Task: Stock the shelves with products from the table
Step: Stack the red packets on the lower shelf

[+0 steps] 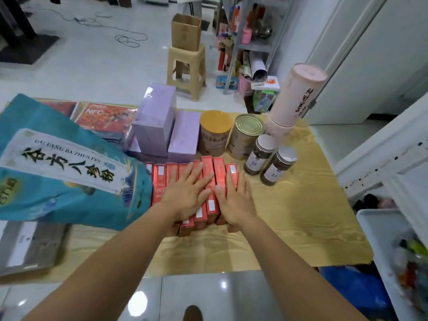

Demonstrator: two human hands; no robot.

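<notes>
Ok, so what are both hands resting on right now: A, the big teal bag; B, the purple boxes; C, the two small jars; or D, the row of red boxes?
D: the left hand and the right hand both lie flat, fingers straight, on top of the row of red boxes.

wood-grain table: row of red boxes, purple boxes, two tins, two jars, teal bag.
</notes>
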